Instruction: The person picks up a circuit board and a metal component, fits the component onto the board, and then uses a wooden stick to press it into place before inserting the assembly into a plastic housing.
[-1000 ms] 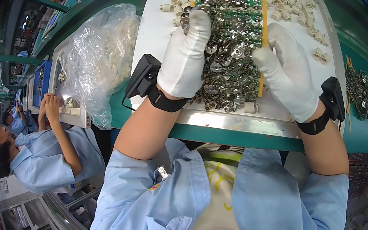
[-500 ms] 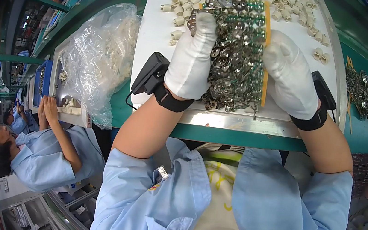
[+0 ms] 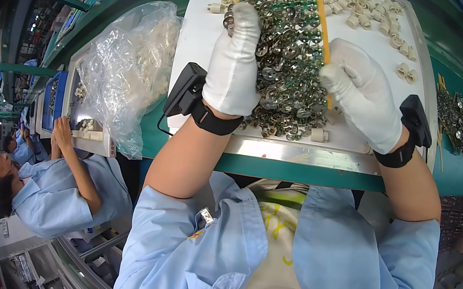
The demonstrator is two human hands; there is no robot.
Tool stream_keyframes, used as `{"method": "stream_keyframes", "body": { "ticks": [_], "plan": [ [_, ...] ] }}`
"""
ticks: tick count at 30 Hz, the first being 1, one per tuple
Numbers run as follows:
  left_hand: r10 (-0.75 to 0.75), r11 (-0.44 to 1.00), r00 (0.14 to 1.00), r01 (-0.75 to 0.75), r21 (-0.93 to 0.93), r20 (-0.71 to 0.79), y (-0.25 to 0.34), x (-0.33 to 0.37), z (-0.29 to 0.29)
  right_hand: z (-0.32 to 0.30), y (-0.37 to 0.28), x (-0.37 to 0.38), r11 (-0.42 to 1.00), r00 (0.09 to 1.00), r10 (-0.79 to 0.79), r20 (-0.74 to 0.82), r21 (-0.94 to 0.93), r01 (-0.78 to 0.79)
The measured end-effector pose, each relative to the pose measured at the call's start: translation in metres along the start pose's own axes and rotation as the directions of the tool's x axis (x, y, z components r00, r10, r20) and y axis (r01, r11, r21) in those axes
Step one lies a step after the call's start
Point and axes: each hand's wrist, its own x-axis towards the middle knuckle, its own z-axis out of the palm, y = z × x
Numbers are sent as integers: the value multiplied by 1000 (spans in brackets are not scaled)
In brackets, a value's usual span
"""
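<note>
Pinching the strip (image 3: 323,32) along one edge, the right hand (image 3: 364,94) seems to steady the metal parts (image 3: 289,58) between the two gloves; the left hand (image 3: 235,63) lies along their opposite edge, thumb up, its fingers hidden, so I cannot tell how tightly it closes. Beyond and right of the grip, pale caps (image 3: 371,14) lie on the tray (image 3: 193,34), perhaps spread outward for hand room. Farther left sits a bag (image 3: 128,61); farther right, another bundle (image 3: 458,122), likely within reach.
</note>
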Motion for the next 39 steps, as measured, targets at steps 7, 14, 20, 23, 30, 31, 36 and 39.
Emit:
{"method": "stream_keyframes", "body": {
  "ticks": [7,14,20,23,30,31,36,39],
  "plan": [
    [-40,999,999,40,-12,2,-3,-2,0,1,3,-6,861,983,163,83,475,-183],
    [-114,992,993,115,-50,10,-4,-2,-2,9,9,-5,837,986,157,58,522,-164],
    [-151,987,988,151,-46,2,2,-2,-3,3,-12,-1,912,952,296,74,275,-305],
    [-5,998,1000,5,60,-1,8,0,-4,-3,-2,3,995,997,1,-83,95,7],
    [-6,999,999,7,50,-34,8,0,0,4,-6,2,990,995,41,-94,-129,-53],
    [-6,999,1000,7,39,-28,7,0,0,5,-5,1,997,995,63,-76,-41,-66],
    [-1,1000,1000,1,-8,-9,-5,2,-6,0,-3,0,946,991,125,46,295,-133],
    [-74,997,996,75,18,-41,-4,1,-2,12,0,-5,901,994,102,33,421,-107]
  ]
}}
